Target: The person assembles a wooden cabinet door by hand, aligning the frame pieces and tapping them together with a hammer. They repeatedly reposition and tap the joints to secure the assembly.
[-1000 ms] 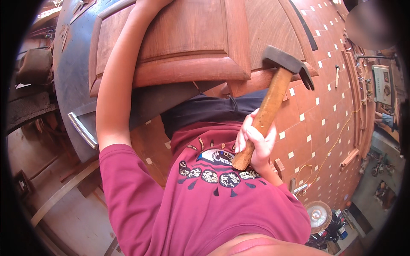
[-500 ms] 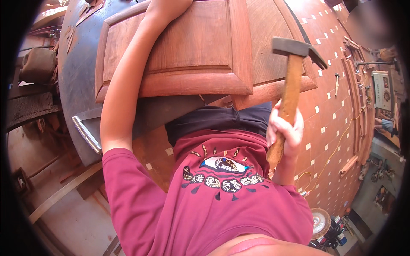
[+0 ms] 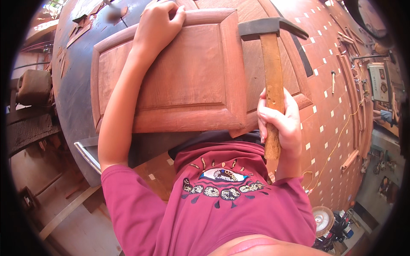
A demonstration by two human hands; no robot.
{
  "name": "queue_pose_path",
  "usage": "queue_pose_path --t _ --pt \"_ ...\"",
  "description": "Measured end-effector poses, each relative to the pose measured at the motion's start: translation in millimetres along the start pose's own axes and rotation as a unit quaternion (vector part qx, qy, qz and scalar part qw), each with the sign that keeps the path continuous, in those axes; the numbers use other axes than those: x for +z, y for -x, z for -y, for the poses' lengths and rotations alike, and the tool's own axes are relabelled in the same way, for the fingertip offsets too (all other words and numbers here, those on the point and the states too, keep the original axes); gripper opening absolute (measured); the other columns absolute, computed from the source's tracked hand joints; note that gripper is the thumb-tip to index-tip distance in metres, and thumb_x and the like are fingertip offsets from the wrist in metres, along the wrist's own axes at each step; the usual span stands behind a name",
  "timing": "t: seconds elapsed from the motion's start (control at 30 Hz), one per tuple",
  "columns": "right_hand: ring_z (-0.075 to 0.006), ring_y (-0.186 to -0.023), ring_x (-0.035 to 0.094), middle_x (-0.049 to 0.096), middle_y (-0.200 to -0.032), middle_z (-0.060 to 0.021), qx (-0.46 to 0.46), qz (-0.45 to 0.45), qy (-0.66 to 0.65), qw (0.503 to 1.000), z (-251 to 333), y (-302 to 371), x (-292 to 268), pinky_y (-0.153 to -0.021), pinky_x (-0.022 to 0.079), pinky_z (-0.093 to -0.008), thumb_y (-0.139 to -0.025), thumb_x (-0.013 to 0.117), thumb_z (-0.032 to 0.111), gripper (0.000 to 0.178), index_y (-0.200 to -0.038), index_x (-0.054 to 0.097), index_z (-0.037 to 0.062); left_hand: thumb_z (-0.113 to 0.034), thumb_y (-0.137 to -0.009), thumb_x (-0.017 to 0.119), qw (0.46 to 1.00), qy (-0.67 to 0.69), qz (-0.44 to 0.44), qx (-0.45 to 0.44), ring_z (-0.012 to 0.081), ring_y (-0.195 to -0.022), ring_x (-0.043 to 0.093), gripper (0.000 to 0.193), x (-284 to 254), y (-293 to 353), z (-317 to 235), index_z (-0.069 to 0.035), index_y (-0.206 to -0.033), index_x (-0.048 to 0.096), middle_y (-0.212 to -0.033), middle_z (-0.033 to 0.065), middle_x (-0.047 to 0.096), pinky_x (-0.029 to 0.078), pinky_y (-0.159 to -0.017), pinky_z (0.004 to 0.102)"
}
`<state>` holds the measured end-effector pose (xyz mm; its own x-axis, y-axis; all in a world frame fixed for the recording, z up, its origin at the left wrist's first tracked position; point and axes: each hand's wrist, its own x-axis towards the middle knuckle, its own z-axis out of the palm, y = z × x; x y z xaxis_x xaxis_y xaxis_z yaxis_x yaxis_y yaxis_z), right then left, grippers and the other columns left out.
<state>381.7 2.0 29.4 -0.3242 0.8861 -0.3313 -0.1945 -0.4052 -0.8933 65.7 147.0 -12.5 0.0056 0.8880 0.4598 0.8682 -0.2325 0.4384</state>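
Note:
My right hand (image 3: 279, 117) is wrapped round the wooden handle of a claw hammer (image 3: 273, 64), held upright with its dark head over the right edge of the panels. A reddish-brown framed wooden cabinet door (image 3: 188, 68) lies before me on a dark work table (image 3: 72, 85). Under it, to the right, a second wooden panel (image 3: 260, 55) sticks out. My left forearm crosses the upper door, and my left hand (image 3: 161, 25) rests at its far edge with curled fingers, thumb and forefinger close together. Whatever they may hold is hidden.
Wood scraps (image 3: 81, 32) litter the table's far left. A metal strip (image 3: 87, 155) edges its near left corner. On the tiled floor to the right lie another hammer (image 3: 333, 81), long boards (image 3: 352, 89) and a yellow cord (image 3: 331, 149). A fan-like round thing (image 3: 323, 219) stands behind right.
The hammer has moved left and slightly up, now more upright beside the door. The doors appear lower in view, and my left hand shows more fully at the far edge.

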Motion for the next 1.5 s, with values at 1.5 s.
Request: queue_pose_path --t 1.5 --pt "-0.0064 -0.049 0.047 0.053 -0.073 0.0 -0.067 -0.002 0.349 0.935 34 -24 -21 -0.044 0.037 -0.0222 -0.096 0.064 0.012 0.031 -0.122 0.056 -0.002 -0.058 -0.094 0.058 0.996 -0.049 0.023 0.069 0.0462 -0.147 0.036 0.08 -21 166 -131 0.005 -0.143 0.053 -0.152 0.0299 0.045 0.025 -0.118 0.065"
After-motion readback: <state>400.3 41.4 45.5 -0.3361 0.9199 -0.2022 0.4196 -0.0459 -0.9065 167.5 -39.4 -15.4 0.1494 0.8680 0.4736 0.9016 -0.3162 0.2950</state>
